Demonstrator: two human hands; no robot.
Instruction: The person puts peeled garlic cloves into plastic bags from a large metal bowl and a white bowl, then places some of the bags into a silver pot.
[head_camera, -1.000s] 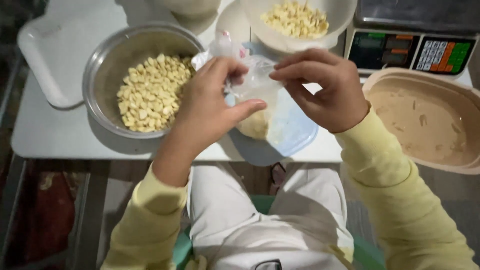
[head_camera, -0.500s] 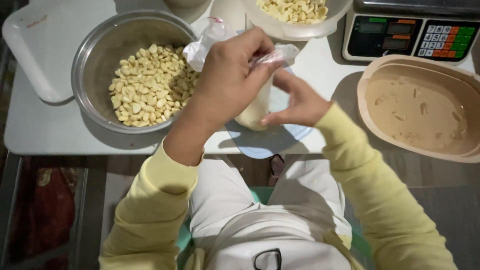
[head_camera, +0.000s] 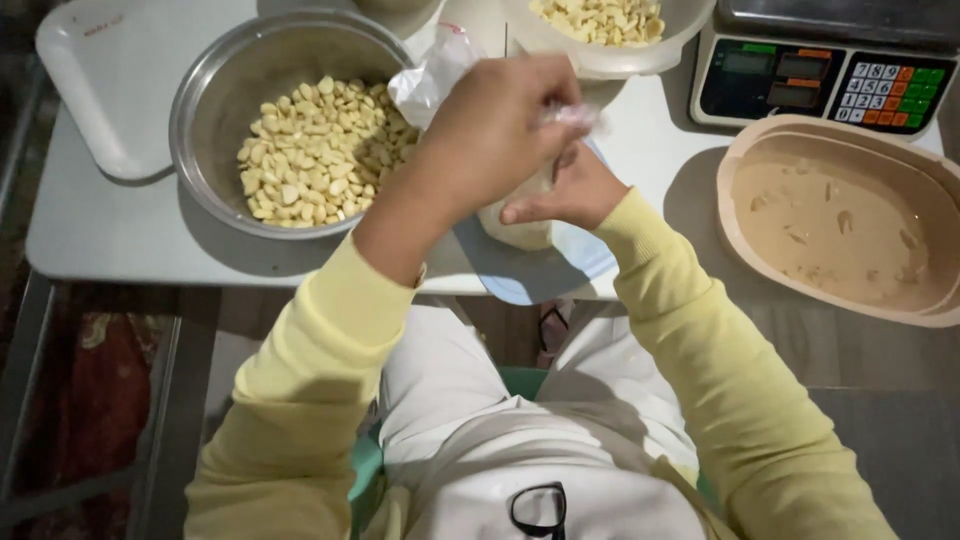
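My left hand (head_camera: 497, 135) is closed around the twisted top of a clear plastic bag (head_camera: 436, 78), whose loose end sticks out to the upper left. The bag's lower part (head_camera: 515, 228) holds pale peeled cloves and rests on a light blue plate (head_camera: 560, 272). My right hand (head_camera: 562, 191) cups the filled bottom of the bag from the right, just under my left hand. A steel bowl of peeled cloves (head_camera: 300, 150) stands to the left of both hands.
A white bowl of more cloves (head_camera: 610, 30) sits at the back, a digital scale (head_camera: 820, 75) at the back right. A tan oval tub with scraps (head_camera: 850, 215) is on the right. A white tray (head_camera: 110, 80) lies at the far left. Table edge runs near my lap.
My left hand has moved over the bag's top and closed on it, while my right hand has dropped from the top to the bag's filled bottom. The view has shifted closer.
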